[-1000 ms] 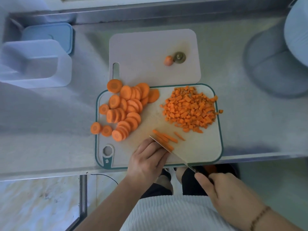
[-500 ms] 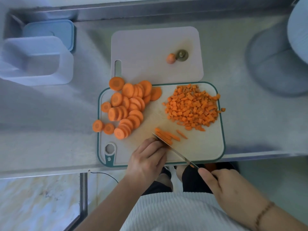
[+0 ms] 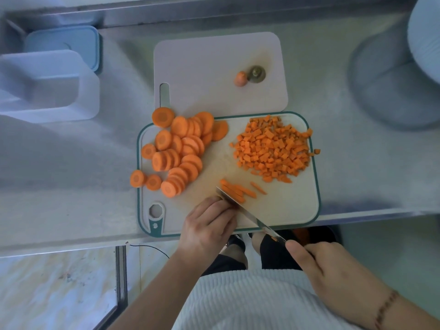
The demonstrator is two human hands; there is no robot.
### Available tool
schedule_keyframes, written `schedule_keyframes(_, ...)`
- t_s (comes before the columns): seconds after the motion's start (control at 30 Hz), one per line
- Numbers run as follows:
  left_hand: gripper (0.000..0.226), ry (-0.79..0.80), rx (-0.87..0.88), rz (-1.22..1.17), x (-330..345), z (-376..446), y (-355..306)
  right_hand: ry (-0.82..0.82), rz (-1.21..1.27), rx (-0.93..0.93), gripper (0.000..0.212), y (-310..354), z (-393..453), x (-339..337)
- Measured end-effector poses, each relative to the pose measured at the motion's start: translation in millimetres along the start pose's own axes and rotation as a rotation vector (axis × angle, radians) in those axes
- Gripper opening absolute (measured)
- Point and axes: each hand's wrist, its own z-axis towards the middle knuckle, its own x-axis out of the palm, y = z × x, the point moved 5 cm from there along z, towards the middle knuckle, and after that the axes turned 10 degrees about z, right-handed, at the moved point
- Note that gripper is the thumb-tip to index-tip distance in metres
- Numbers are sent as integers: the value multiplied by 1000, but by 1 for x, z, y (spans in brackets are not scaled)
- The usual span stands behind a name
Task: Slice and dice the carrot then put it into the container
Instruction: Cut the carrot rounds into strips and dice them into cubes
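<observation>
On the near cutting board (image 3: 285, 210): rounds (image 3: 176, 151) left, dice (image 3: 273, 151) right, strips (image 3: 238, 190) in front, between them. Behind it, touching, a second board (image 3: 202, 75) with two carrot ends (image 3: 250, 76). Far left on the counter (image 3: 357, 175): container (image 3: 47, 86), lid (image 3: 64, 39) behind it. Knife (image 3: 240, 208) across the strips.

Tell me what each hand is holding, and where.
Right hand grips the knife by its handle. Left hand steadies carrot strips with its fingers.
</observation>
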Motion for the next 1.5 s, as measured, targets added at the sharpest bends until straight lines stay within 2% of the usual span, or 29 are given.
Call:
schedule_keyframes(0.13, 3, 19, -13, -8, 1, 1, -1, -26, -48, 9, 80, 5, 6, 2)
schedule_keyframes(0.23, 3, 20, -22, -28, 1, 1, -1, -50, -79, -19, 74, 18, 18, 7)
schedule_keyframes(0.33, 2, 62, -7, -43, 1, 2, -1, -51, 22, -101, 77, 21, 25, 7)
schedule_keyframes(0.47, 6, 128, 14, -77, -2, 7, 3, -55, 178, -110, 61, 20, 16, -9)
schedule_keyframes(0.7, 2, 12, 15, -27, -38, 45, 17, -96, 258, -80, 72, -2, 7, -37)
schedule_keyframes(0.77, 8, -20, 61, -19, -42, 60, 16, -134, 160, -67, 72, -9, 3, -43)
schedule_keyframes(0.83, 18, -45, 109, -22, -47, 75, 17, -198, -73, -64, 69, -12, -2, -47)
schedule_keyframes(0.93, 21, -87, -68, -35, -60, 100, 25, -303, -448, -153, 70, -11, -6, -46)
schedule_keyframes(0.97, 21, -18, -65, -24, -58, 107, 21, -268, -473, -161, 67, -11, -4, -43)
schedule_keyframes(1.0, 21, 110, 13, -14, -49, 113, 14, -279, -480, -206, 60, -7, -4, -42)
schedule_keyframes(1.07, 19, 401, 265, -22, -22, 113, -1, -349, -468, -316, 52, -5, -4, -42)
schedule_keyframes(1.13, 20, 582, 415, -42, 3, 108, -9, -360, -454, -350, 55, -12, -7, -42)
schedule_keyframes(1.17, 21, 634, 456, -40, 12, 106, -10, -299, -414, -292, 59, -19, -9, -41)
schedule_keyframes(1.2, 22, 668, 488, -31, 20, 104, -13, -270, -398, -242, 66, -25, -12, -40)
schedule_keyframes(1.27, 33, 697, 550, 4, 30, 104, -16, -395, -441, -286, 85, -41, -23, -44)
schedule_keyframes(1.37, 30, 665, 593, 80, 34, 104, -11, -327, -566, -121, 109, -66, -26, -48)
schedule_keyframes(1.5, 26, 565, 548, 137, 22, 99, 3, -305, -504, -45, 102, -84, -30, -47)
